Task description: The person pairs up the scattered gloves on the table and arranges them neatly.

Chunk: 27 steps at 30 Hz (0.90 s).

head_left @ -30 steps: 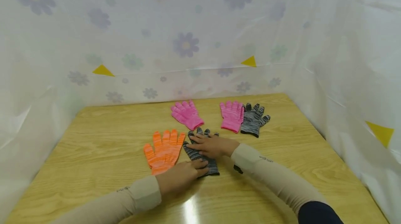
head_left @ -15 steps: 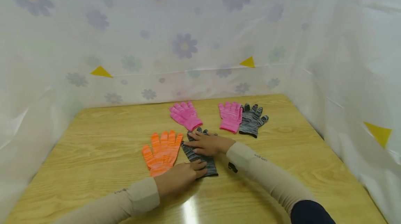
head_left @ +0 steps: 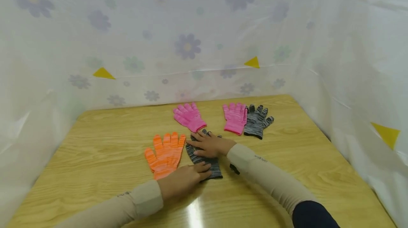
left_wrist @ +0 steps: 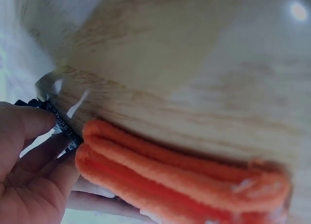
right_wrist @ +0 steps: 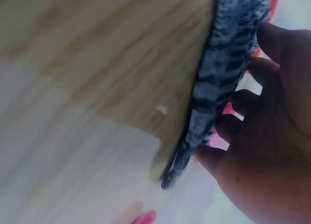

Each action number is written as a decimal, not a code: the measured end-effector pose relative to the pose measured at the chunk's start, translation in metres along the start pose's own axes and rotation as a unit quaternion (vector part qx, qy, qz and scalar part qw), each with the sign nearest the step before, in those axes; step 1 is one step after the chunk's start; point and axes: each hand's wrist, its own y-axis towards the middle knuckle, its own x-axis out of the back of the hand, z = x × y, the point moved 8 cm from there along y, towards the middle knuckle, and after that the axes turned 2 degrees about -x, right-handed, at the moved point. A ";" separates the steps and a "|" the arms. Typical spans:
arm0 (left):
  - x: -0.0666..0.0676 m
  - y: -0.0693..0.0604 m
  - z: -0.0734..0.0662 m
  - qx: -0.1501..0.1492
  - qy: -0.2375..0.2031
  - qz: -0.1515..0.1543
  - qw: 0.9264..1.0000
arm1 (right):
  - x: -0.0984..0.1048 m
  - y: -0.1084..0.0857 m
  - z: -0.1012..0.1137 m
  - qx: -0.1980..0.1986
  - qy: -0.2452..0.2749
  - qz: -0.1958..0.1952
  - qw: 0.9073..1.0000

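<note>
A dark grey striped glove [head_left: 214,167] lies flat on the table, its cuff toward the near side. On its finger part rests my right hand [head_left: 211,145], fingers spread. My left hand [head_left: 183,180] touches the lower part near the cuff with its fingertips. Just left of it lies an orange glove [head_left: 165,157], its cuff partly behind my left hand. In the left wrist view, the orange cuff [left_wrist: 180,175] stands folded beside my left hand [left_wrist: 34,170]. The right wrist view shows the fingers of my right hand [right_wrist: 262,112] against the grey striped fabric [right_wrist: 218,73].
Farther back lie a pink glove [head_left: 190,117] and, to its right, another pink glove [head_left: 235,118] overlapping a second grey striped glove [head_left: 257,122]. A white flowered curtain [head_left: 143,36] surrounds the wooden table [head_left: 105,150] at the back and sides.
My right hand has shifted slightly left on the grey glove, with its fingers more spread. My left hand stays in nearly the same place.
</note>
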 end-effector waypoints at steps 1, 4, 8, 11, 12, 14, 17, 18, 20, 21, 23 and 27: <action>0.000 0.000 0.000 0.000 0.000 -0.002 1.000 | 0.001 -0.003 -0.001 0.002 0.007 -0.003 1.000; 0.000 0.001 0.001 0.001 0.000 -0.005 1.000 | 0.005 -0.015 -0.007 -0.003 0.041 -0.014 0.999; -0.001 0.001 0.003 0.007 -0.009 0.003 1.000 | 0.007 -0.032 -0.015 -0.018 0.052 -0.016 0.998; -0.002 0.000 0.003 0.007 -0.018 0.007 1.000 | 0.000 -0.038 -0.019 -0.024 0.026 0.005 0.999; -0.004 0.000 0.003 0.006 -0.017 0.007 1.000 | -0.002 -0.039 -0.020 -0.025 0.020 0.011 0.999; -0.005 -0.001 0.003 0.004 -0.013 0.005 1.000 | -0.005 -0.039 -0.023 -0.025 0.015 0.018 0.999; -0.005 -0.001 0.003 -0.003 0.000 -0.003 1.000 | -0.008 -0.037 -0.028 -0.028 0.019 0.019 0.999; -0.005 -0.001 0.003 -0.005 0.004 -0.006 1.000 | -0.008 -0.037 -0.030 -0.028 0.022 0.019 0.999; -0.004 0.000 0.001 -0.008 0.009 -0.008 1.000 | -0.009 -0.036 -0.034 -0.029 0.026 0.021 0.999; -0.004 0.000 0.001 -0.009 0.009 -0.007 1.000 | -0.010 -0.035 -0.035 -0.028 0.024 0.023 0.999; -0.004 0.000 0.001 -0.006 0.007 -0.003 1.000 | -0.009 -0.034 -0.037 -0.023 0.034 0.023 0.999; -0.003 -0.001 0.002 0.004 -0.005 0.004 1.000 | -0.003 -0.037 -0.039 -0.030 0.052 0.000 0.998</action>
